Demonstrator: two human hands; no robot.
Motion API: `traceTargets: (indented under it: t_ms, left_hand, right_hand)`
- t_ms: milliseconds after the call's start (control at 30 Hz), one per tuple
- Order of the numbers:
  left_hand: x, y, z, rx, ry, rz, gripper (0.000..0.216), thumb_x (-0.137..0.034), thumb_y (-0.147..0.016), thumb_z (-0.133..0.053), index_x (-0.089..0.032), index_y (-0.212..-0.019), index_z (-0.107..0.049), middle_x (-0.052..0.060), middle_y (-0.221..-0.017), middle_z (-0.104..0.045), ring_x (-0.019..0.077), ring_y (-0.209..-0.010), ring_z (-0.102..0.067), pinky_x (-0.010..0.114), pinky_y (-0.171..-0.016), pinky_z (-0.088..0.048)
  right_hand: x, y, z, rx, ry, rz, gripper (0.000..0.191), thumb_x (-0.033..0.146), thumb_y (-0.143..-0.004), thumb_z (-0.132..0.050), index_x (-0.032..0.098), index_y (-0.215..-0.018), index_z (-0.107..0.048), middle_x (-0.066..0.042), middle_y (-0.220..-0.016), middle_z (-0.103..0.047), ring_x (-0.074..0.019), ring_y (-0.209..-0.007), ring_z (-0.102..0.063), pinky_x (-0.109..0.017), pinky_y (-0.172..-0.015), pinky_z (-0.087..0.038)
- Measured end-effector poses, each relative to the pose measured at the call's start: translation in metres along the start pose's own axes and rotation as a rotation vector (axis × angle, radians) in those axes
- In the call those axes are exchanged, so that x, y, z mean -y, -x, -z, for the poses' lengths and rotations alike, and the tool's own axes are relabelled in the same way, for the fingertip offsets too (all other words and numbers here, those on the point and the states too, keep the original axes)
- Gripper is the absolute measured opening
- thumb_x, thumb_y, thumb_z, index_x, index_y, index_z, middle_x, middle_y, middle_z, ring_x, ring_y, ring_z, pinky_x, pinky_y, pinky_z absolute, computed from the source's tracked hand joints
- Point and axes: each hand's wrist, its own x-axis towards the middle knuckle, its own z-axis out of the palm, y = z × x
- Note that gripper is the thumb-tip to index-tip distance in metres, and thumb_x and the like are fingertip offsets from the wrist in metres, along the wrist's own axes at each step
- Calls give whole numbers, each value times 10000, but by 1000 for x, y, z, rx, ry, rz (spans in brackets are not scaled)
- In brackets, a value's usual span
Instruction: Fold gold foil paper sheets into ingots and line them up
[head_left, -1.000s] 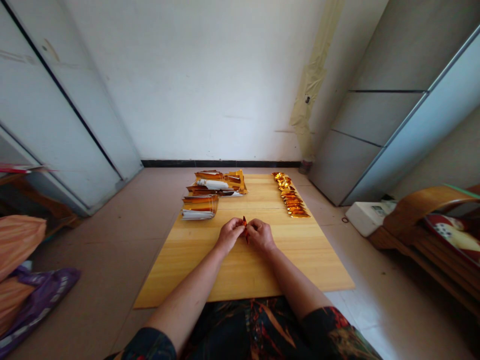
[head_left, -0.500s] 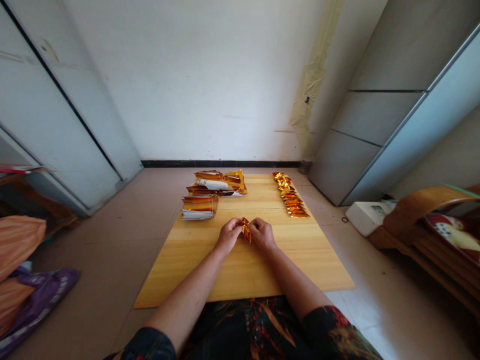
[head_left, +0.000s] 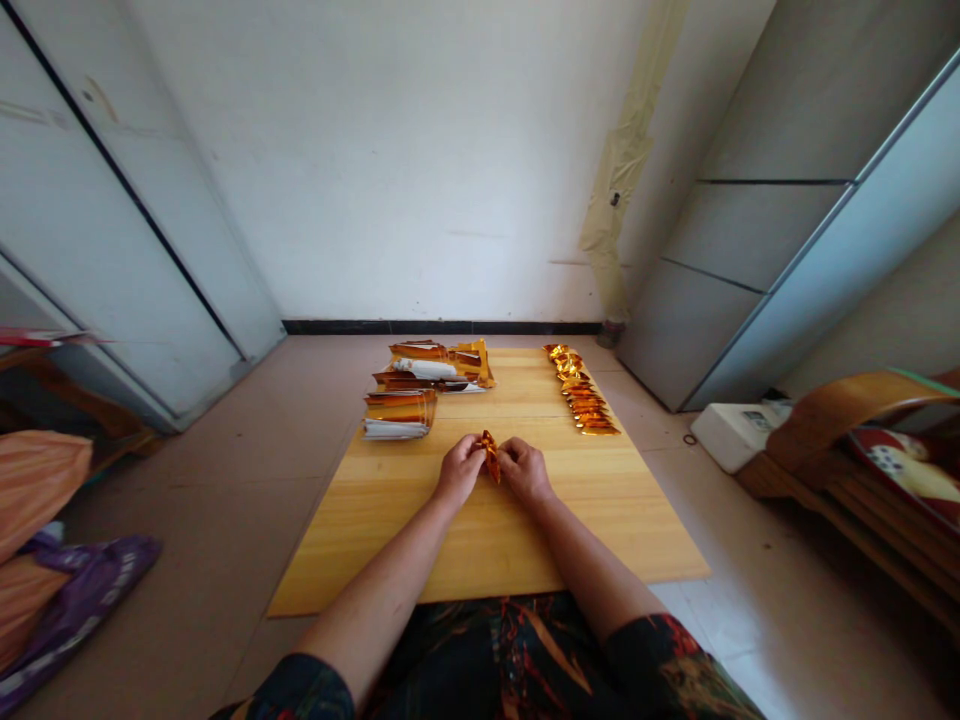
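A small folded piece of shiny gold foil paper [head_left: 491,459] stands between my two hands, above the middle of the wooden board [head_left: 495,540]. My left hand [head_left: 460,468] pinches it from the left, fingers closed. From the other side my right hand [head_left: 525,468] grips it with thumb and fingers pressed together. Stacks of flat gold and white foil sheets [head_left: 399,412] lie at the board's far left. Along the far right, several folded gold foil pieces [head_left: 586,400] sit in a row. My fingers hide parts of the held piece.
A white wall [head_left: 420,180] rises behind the board. Grey cabinets [head_left: 739,230] stand at the right, near a white box [head_left: 731,435] and a wooden seat [head_left: 832,470]. Orange and purple bags [head_left: 82,600] lie on the left.
The foil piece has shifted and turned very slightly between my fingers. Both hands keep their hold in nearly the same place; the stacks and the row are unchanged.
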Motion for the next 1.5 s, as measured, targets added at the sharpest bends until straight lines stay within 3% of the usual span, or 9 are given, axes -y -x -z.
traceTargets:
  t_ms: [200, 467, 667, 1000, 1500]
  left_hand:
    - [-1, 5, -1, -111, -247, -135, 83, -260, -706, -551, -191, -743, -523, -31, -680, -595, 124, -661, -574, 217, -624, -442]
    - [1, 8, -2, -109, -532, -240, 107, -194, -650, -599, -180, -570, -529, -21, -618, -547, 127, -639, -522, 231, -644, -395]
    - [0, 5, -3, -83, -540, -219, 76, -154, -641, -586, -176, -569, -573, -13, -620, -566, 125, -622, -516, 228, -622, -372]
    - [8, 1, -1, -93, -555, -180, 73, -141, -657, -574, -165, -591, -594, -14, -619, -575, 118, -611, -505, 214, -600, -345]
    - [8, -2, 1, -119, -520, -153, 116, -225, -647, -585, -164, -554, -621, -13, -563, -580, 133, -605, -515, 221, -581, -335]
  right_hand:
    - [-1, 8, 3, 35, 190, 97, 142, 235, -775, -540, 192, -671, -625, -8, -694, -643, -114, -623, -542, -198, -588, -362]
    - [-4, 9, 2, -54, 339, 143, 123, 220, -810, -534, 202, -738, -631, -21, -760, -639, -124, -666, -565, -203, -587, -341]
    - [-3, 12, 1, -63, 444, 217, 189, 239, -876, -483, 199, -764, -630, -31, -775, -624, -117, -657, -558, -209, -573, -318]
    - [-9, 8, -1, -78, 485, 165, 225, 250, -901, -453, 194, -763, -623, -22, -767, -613, -101, -609, -534, -206, -550, -299]
    - [-7, 16, 5, -54, 479, 193, 100, 235, -840, -532, 211, -817, -626, -23, -813, -627, -118, -665, -565, -207, -567, -310]
